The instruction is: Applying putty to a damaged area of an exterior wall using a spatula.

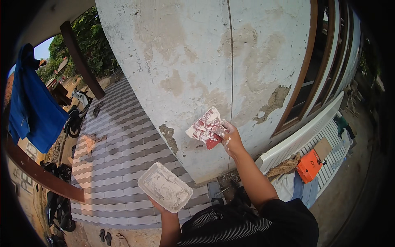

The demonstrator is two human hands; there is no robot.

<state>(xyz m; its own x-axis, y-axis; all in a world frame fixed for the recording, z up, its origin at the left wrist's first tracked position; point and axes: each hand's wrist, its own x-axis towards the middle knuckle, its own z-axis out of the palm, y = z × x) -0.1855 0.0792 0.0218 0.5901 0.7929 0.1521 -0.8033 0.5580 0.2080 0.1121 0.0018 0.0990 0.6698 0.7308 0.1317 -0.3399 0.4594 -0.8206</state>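
Note:
My right hand (230, 139) grips a red putty spreader (212, 142), its blade smeared with white putty. The blade is in front of the pale, patched wall (189, 45); whether it touches the surface I cannot tell. Lower and to the left, my left hand (159, 206) holds up a rectangular plastic tub (153, 195) from below, its fingers mostly hidden beneath. White putty (168, 184) covers the inside of the tub. White residue coats the fingers of my right hand. A dark crack (231, 61) runs down the wall above the spreader.
Brown-framed windows (302, 88) are at right, above a white slatted bench (329, 142) bearing an orange bag (309, 165). Striped tiles (119, 181) spread left. A blue garment (35, 107) hangs near a dark post (82, 59). Sandals (105, 236) lie at the lower left.

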